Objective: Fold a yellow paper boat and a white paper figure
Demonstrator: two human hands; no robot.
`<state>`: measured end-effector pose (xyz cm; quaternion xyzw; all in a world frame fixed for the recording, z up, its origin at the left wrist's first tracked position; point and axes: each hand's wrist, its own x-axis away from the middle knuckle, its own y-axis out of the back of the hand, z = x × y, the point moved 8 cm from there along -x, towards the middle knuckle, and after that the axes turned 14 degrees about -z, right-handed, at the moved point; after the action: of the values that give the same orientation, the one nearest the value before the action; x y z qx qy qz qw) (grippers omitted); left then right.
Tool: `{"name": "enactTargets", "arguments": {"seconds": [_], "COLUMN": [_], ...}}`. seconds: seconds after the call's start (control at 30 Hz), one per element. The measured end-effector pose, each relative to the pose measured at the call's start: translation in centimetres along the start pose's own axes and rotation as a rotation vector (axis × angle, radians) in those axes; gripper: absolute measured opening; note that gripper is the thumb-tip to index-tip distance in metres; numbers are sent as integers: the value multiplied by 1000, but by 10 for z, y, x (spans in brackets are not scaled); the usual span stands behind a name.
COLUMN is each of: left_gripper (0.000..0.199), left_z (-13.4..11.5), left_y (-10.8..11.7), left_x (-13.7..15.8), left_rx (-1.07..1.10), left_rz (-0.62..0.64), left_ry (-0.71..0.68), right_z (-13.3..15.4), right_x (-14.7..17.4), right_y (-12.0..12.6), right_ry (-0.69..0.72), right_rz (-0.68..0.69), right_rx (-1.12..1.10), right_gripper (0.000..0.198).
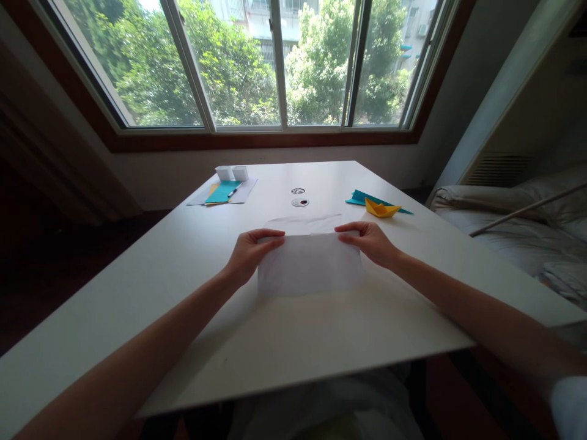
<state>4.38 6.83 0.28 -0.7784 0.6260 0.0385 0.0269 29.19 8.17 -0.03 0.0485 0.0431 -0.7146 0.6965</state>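
Note:
A white sheet of paper [312, 266] is held up over the near half of the table, with a fold or bend along its top and another part of it lying behind. My left hand [254, 250] pinches its upper left edge between thumb and fingers. At the upper right edge, my right hand [369, 241] grips the sheet the same way. Beyond the right hand sit a yellow folded paper boat [383, 209] and a blue folded paper plane [362, 197].
On the white table [151, 269], two round dark-patterned pieces [300, 202] lie past the paper. At the far left, a pen [235, 190] rests by blue paper [222, 192], near two small white boxes [224, 173]. A pale sofa [495, 214] stands right.

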Motion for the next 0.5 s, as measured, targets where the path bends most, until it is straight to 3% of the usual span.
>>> {"name": "enactTargets", "arguments": {"seconds": [0.5], "left_gripper": [30], "left_z": [0], "left_y": [-1], "left_x": [-2], "left_rx": [-33], "left_rz": [-24], "left_ry": [-41], "right_z": [-5], "right_x": [3], "right_y": [-5], "right_ry": [-40], "right_rz": [12], "right_rx": [23], "right_gripper": [31]}}
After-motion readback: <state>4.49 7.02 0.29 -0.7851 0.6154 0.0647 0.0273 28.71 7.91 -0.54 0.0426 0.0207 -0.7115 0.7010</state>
